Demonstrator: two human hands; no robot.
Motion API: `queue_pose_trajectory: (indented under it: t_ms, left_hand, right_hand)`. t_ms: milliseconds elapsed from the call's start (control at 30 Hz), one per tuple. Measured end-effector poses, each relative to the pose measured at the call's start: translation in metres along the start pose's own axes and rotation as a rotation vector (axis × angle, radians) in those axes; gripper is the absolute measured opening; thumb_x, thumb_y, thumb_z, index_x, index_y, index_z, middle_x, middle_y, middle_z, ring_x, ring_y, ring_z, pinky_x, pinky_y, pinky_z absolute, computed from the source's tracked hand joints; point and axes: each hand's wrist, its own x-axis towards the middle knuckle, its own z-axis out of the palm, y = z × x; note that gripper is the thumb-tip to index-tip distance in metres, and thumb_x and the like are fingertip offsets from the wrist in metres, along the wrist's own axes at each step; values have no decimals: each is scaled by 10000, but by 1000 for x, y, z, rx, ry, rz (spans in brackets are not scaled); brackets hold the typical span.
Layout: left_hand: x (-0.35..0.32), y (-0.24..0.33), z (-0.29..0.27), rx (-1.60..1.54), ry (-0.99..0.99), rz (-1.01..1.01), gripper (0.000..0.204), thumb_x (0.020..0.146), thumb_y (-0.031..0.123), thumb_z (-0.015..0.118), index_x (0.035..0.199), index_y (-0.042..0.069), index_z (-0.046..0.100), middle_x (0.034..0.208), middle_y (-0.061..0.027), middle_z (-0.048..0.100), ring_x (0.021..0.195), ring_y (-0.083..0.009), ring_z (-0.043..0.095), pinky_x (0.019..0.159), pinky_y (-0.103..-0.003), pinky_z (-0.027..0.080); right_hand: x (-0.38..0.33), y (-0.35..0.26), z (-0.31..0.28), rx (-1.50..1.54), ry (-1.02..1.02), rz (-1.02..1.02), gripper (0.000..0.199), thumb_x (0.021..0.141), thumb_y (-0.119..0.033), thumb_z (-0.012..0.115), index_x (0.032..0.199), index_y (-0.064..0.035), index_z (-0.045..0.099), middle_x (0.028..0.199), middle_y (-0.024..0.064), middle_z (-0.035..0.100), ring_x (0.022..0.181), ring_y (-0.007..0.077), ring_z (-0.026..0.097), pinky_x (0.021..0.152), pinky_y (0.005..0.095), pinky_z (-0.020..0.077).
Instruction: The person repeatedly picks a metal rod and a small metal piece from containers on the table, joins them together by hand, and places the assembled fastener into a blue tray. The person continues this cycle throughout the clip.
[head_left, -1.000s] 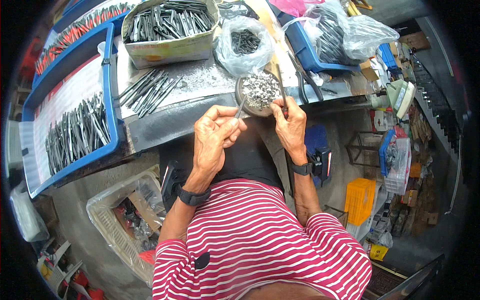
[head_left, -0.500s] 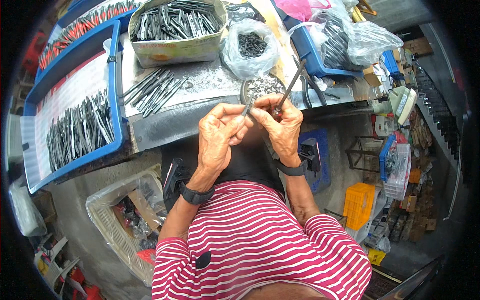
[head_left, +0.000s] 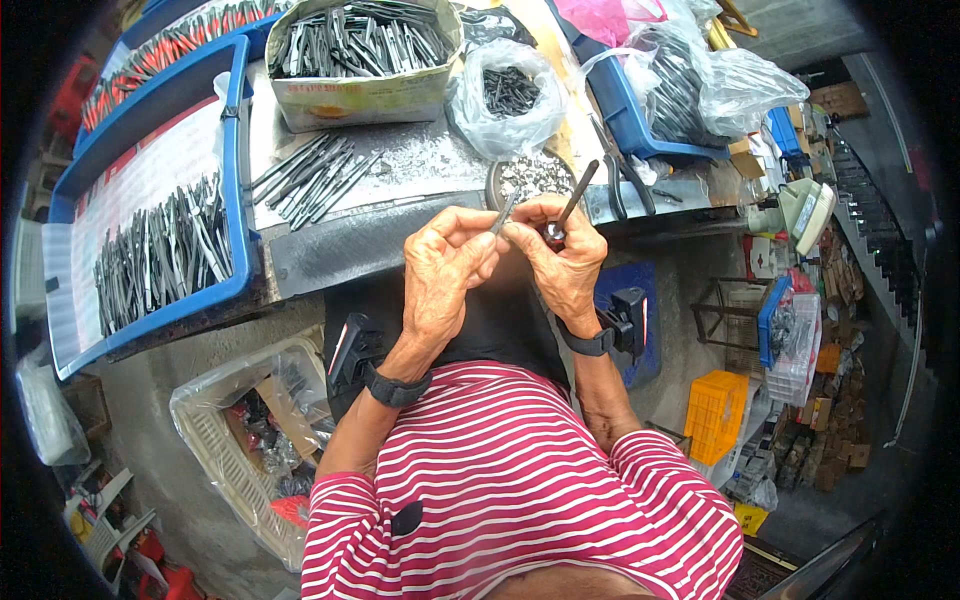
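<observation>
Where our striped sleeves end, we see the left hand [head_left: 443, 268] and the right hand [head_left: 562, 262] raised together just off the near edge of the surface [head_left: 420, 165], their fingertips touching. The left hand pinches a thin grey metal piece [head_left: 505, 212] between thumb and forefinger, with the other fingers curled. The right hand is closed around the lower end of a dark metal rod [head_left: 575, 196], which slants up and to the right over the surface's near edge. The two pieces meet close together at the fingertips; whether they touch, we cannot tell. Each wrist carries a dark band, and a black device [head_left: 628, 320] juts from the right one.

Just beyond the hands, at the near edge, sits a round dish [head_left: 530, 178] of small shiny bits. To its left a loose bunch of grey metal strips [head_left: 312, 178] lies on the bare surface. Farther back a clear bag [head_left: 506, 98] holds small dark parts, and beside it a cardboard box [head_left: 360, 62] is packed with dark metal pieces. At the left edge a blue tray [head_left: 235, 190] holds a heap of similar strips. At the far right corner another blue tray [head_left: 622, 100] carries clear bags of dark parts.
</observation>
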Motion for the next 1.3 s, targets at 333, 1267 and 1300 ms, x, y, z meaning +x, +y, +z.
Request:
queue_pose_trajectory:
  t_ms: [333, 1267, 1300]
  left_hand:
    - [2, 6, -6, 27, -77, -63, 185, 826, 28, 585, 994, -47, 566, 766, -70, 611, 576, -44, 452, 487, -156, 330]
    - [1, 9, 6, 153, 140, 176, 150, 836, -42, 525, 972, -34, 590, 728, 4, 567, 590, -26, 436, 523, -169, 362]
    - [0, 8, 6, 123, 142, 206, 153, 831, -48, 526, 969, -34, 591, 742, -9, 584, 588, -27, 435, 516, -168, 353]
  right_hand:
    - [7, 6, -6, 141, -38, 42, 209, 735, -28, 716, 885, -9, 571, 715, 24, 607, 592, 67, 555, 532, 199, 459]
    - [12, 1, 26, 287, 68, 305, 347, 813, -85, 650, 1090, 79, 521, 727, 37, 617, 626, 88, 559, 590, 207, 460]
    - [12, 0, 27, 380, 92, 322, 312, 825, -84, 629, 1087, 60, 542, 720, 41, 611, 613, 76, 547, 563, 196, 441]
